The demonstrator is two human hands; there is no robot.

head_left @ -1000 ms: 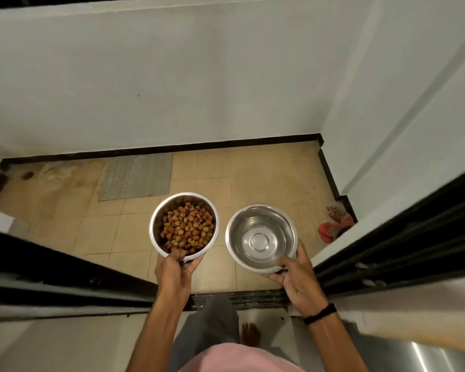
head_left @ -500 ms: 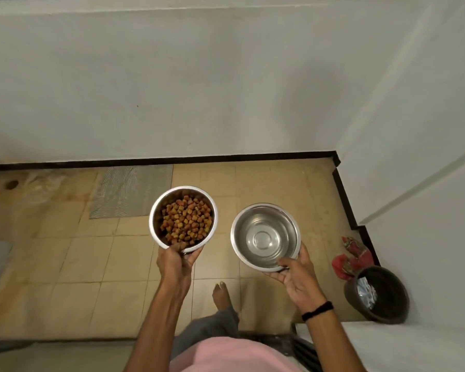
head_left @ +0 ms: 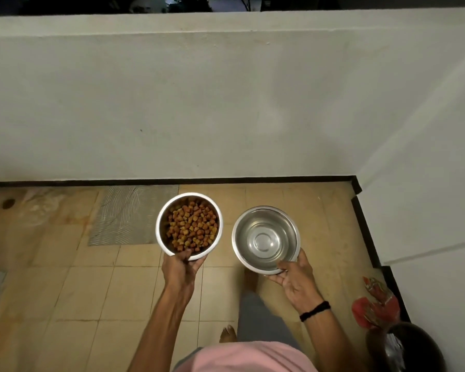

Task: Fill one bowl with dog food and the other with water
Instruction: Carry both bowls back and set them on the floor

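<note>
2 round stainless-steel bowls, 1 kibble-filled bowl [head_left: 163, 218] and 1 bare-metal bowl [head_left: 265, 237]; 2 bare hands, the left hand [head_left: 179, 269] and the right hand [head_left: 295, 280]; 2 bare feet [head_left: 228, 334]; 1 black wristband [head_left: 314, 310]; 1 grey ribbed floor mat [head_left: 132, 214]; 1 red patterned cloth [head_left: 375, 307]; 1 dark round bin [head_left: 406, 347].

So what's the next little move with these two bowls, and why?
Probably lower both toward the tiled floor. The left hand grips the kibble bowl by its near rim, the right hand holds the other steel bowl, both in the air. Whether that one has water I cannot tell.
</note>
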